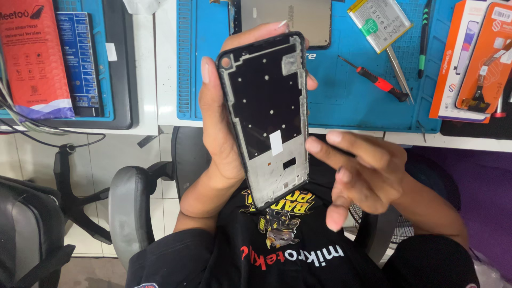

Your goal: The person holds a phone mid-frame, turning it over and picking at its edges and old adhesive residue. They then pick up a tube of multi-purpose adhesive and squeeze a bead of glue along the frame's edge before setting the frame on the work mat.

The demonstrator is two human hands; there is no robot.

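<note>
Phone frame [266,120], stripped to its inner side, is held upright and slightly tilted above the person's lap, just in front of the blue work mat [341,85], so that its inner face turns toward the head camera for viewing. Left hand [224,133] cradles the frame from behind: the thumb runs up its left edge and the fingertips [312,81] wrap over the right edge, a closed grasp that leaves the middle unobstructed. Right hand [357,170] hovers just to the right of the frame's lower half, fingers loosely spread and holding nothing; its forefinger reaches toward the frame's right edge, though contact cannot be confirmed.

Beyond the frame, on the mat, lies a grey back panel [290,18], partly hidden by the frame's top. To the right of the frame, a flat battery [378,21], a red-handled screwdriver [376,80] and a pair of tweezers [399,69] lie within reach. Orange parts boxes [477,58] stand farther right. Well to the left of the frame sits a red packet [32,56]. Below and left of the frame stands an office chair [130,205]
</note>
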